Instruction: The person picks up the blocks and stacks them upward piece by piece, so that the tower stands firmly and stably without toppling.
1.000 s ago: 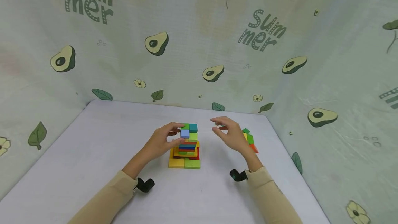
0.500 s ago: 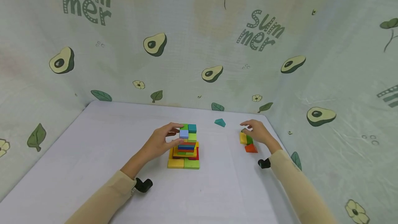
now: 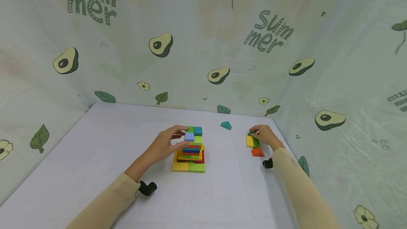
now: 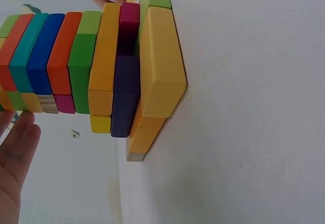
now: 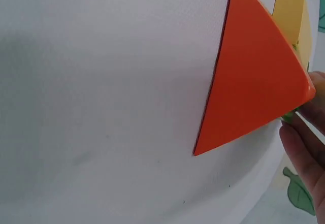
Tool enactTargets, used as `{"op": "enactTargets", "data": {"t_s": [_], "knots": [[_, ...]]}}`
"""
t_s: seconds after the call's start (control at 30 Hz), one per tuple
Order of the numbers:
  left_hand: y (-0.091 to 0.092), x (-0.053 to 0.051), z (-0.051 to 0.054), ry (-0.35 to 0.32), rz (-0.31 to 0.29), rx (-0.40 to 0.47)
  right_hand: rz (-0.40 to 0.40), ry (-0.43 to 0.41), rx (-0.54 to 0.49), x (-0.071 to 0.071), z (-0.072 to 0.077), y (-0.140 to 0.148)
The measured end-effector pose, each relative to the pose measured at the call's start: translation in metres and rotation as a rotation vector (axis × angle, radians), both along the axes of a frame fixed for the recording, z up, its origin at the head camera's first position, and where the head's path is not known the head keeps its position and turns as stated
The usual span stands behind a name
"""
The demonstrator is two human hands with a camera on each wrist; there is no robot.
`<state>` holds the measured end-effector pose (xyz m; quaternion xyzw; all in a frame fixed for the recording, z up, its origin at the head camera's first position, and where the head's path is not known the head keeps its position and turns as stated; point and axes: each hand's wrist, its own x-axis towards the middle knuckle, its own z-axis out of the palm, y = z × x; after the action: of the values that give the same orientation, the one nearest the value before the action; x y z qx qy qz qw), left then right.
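A stepped tower of coloured wooden blocks (image 3: 192,151) stands on the white table, wide at its base and narrow on top. Around its upper left side is my left hand (image 3: 170,140), thumb low and forefinger near the top. In the left wrist view, extended fingers (image 4: 23,140) touch the tower's side. At the right, my right hand (image 3: 266,135) pinches a green block (image 3: 255,142) in a small group of loose blocks. Beside it lie a yellow block (image 3: 249,141) and an orange triangular block (image 5: 254,76). The fingers partly hide the green block.
A teal block (image 3: 226,125) lies alone toward the back of the table, between the tower and the loose group. A patterned cloth (image 3: 190,45) hangs behind the table (image 3: 133,123) and along its sides.
My right hand has moved from beside the tower to the loose blocks at the right, its fingers closing there. The teal block now shows on the table. My left hand stays at the tower.
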<state>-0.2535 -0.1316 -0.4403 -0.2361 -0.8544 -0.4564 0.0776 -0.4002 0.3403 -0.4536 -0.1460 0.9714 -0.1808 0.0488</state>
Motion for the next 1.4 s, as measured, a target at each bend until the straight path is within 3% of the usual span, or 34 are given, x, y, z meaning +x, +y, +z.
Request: {"op": "enactTargets", "data": {"t_s": [0.4,0.97,1.23,1.4], "knots": [[0.001,0.000,-0.001,0.016,-0.002,0.002,-0.030,0.002,0.051,-0.001,0.001,-0.003],[0.001,-0.001,-0.001,0.014,0.000,-0.007,-0.032,-0.035,0.001,-0.007,-0.006,0.003],[0.001,0.000,-0.001,0.012,0.002,-0.002,0.023,0.023,-0.008,-0.005,-0.002,0.000],[0.000,0.000,-0.001,0.013,0.002,-0.008,0.122,0.106,-0.039,-0.005,0.010,-0.010]]}}
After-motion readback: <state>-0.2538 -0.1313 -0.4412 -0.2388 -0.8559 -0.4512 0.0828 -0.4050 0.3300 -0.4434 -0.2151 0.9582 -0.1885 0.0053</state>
